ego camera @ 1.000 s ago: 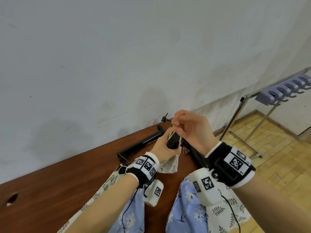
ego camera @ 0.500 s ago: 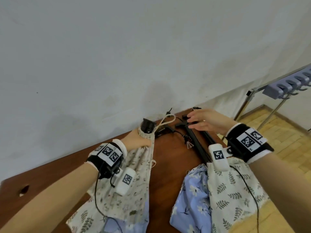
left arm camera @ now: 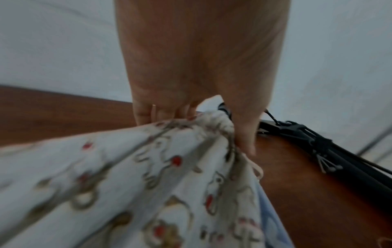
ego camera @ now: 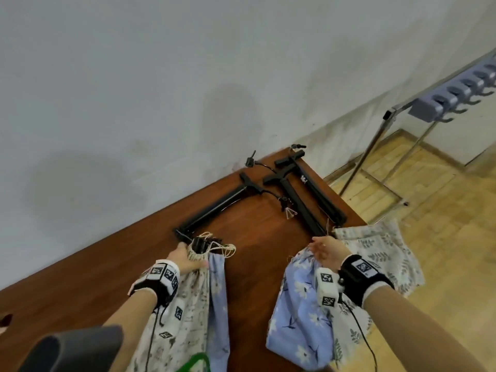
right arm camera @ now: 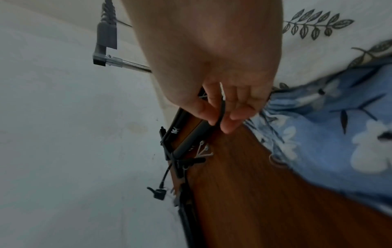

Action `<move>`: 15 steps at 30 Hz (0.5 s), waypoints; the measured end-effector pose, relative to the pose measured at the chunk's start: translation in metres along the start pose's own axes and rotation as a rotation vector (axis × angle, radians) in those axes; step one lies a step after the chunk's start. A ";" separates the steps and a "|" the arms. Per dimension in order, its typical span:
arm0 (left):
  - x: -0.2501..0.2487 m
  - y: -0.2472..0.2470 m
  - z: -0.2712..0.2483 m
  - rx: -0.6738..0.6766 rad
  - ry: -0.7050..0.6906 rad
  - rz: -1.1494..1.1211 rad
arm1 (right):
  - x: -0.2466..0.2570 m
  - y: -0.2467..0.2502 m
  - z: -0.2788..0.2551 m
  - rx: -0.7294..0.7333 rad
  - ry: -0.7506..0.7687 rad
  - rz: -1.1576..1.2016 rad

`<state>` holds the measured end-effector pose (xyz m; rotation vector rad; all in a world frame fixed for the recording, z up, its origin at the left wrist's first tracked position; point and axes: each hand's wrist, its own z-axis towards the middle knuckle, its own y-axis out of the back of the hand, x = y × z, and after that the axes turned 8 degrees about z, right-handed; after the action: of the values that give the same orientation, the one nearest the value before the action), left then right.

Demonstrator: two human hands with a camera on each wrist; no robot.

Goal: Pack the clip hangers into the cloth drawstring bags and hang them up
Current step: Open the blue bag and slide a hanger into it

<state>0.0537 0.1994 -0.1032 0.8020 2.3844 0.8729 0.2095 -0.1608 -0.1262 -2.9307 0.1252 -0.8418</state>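
Note:
My left hand (ego camera: 185,257) grips the gathered neck of a white printed drawstring bag (ego camera: 188,304) lying on the brown table (ego camera: 255,237). A black clip hanger's end (ego camera: 200,243) sticks out of the bag's mouth beside the loose drawstring (ego camera: 222,247). In the left wrist view my fingers (left arm camera: 148,112) and thumb curl round that bunched cloth (left arm camera: 127,167). Three more black clip hangers (ego camera: 298,208) lie by the wall. My right hand (ego camera: 327,251) hovers with loosely curled fingers over the top of a blue floral bag (ego camera: 298,304), holding nothing I can make out; a hanger (right arm camera: 191,135) lies just beyond it.
A white leaf-print bag (ego camera: 381,251) lies at the table's right edge, partly hanging over. A second blue cloth (ego camera: 217,291) lies under the left bag. A metal rack (ego camera: 367,154) with purple hooks (ego camera: 451,95) stands on the wooden floor to the right. A dark grey object (ego camera: 72,350) sits at lower left.
My left hand has brought the filled bag down and toward me onto the table. My right hand has let go of the drawstring, passed over the hangers and drawn back to the blue bag.

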 end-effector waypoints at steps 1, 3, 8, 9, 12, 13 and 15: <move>-0.007 0.003 -0.003 -0.062 0.001 0.097 | 0.000 0.003 0.006 -0.055 0.056 -0.027; -0.021 0.009 -0.007 -0.218 -0.076 0.326 | -0.001 0.005 0.016 -0.108 0.182 -0.212; -0.054 0.016 -0.006 -0.444 -0.312 0.474 | -0.024 -0.005 0.024 0.110 0.277 -1.258; -0.060 0.016 -0.007 -0.439 -0.318 0.434 | -0.032 -0.008 0.024 0.081 0.331 -1.457; -0.077 0.019 -0.010 -0.341 -0.321 0.314 | -0.043 -0.016 0.025 -0.020 0.464 -1.578; -0.082 0.019 -0.012 -0.301 -0.324 0.304 | -0.041 -0.019 0.023 -0.023 0.469 -1.543; -0.091 0.020 -0.015 -0.229 -0.359 0.324 | -0.031 -0.025 0.016 0.028 0.472 -1.406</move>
<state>0.1170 0.1451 -0.0582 1.1598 1.8359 1.0076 0.1936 -0.1320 -0.1534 -2.3285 -1.9980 -1.5154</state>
